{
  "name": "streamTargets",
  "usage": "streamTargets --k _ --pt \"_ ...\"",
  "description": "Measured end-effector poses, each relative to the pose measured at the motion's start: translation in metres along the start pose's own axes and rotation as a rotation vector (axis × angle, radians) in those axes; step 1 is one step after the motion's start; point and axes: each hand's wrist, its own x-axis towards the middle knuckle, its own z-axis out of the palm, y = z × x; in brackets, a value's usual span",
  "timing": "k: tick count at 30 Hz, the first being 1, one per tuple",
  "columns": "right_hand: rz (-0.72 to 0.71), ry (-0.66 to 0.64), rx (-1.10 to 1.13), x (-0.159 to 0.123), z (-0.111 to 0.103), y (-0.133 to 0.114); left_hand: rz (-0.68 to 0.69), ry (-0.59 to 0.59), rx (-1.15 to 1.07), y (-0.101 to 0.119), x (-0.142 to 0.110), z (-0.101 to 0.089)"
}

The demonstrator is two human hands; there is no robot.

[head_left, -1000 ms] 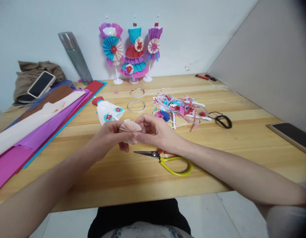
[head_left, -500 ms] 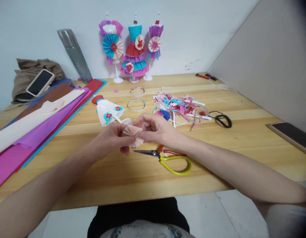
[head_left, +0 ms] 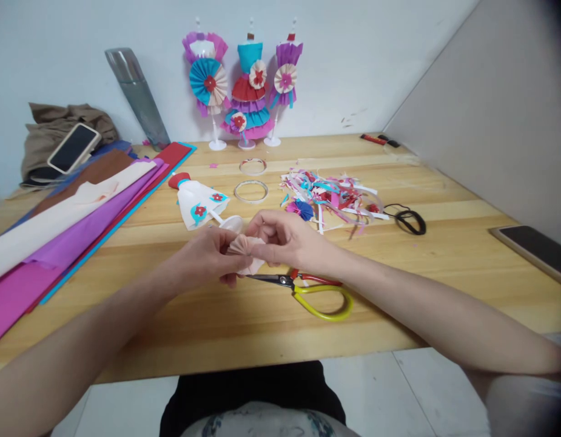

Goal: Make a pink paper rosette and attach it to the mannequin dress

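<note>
A pale peach pleated paper rosette is held between both my hands above the table. My left hand pinches its left side, the thumb lying across the lower pleats. On the other side my right hand grips it, with the thumb near the rosette's centre. Just below lie scissors with one yellow and one red handle, blades pointing left. Behind my left hand a small dress form in a white skirt and red top lies on its side, its round base close to my fingers.
Three dressed miniature stands line the wall. Coloured paper sheets, a phone and a bottle are at left. Tape rings, a heap of paper scraps, a black band and another phone are also on the table.
The rosette has tilted and turned a little between my fingers, its pleats bunching more at the top. Both hands stay on it. The scissors have not moved.
</note>
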Motion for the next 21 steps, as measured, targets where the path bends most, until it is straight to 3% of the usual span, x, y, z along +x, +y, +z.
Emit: streamTargets --k 4,12,16,21 --pt "-0.056 0.060 -0.029 0.001 0.005 0.005 0.017 0.009 0.073 -0.001 -0.003 0.002" --pt "0.067 0.075 0.359 0.006 0.005 0.012 0.166 0.060 0.091 -0.001 -0.003 -0.004" --pt "0.023 0.085 0.231 0.004 0.008 0.011 0.150 0.039 0.104 0.000 -0.001 -0.004" --pt "-0.132 0.118 -0.002 0.002 0.011 0.013 0.102 0.030 0.138 0.001 -0.001 -0.002"
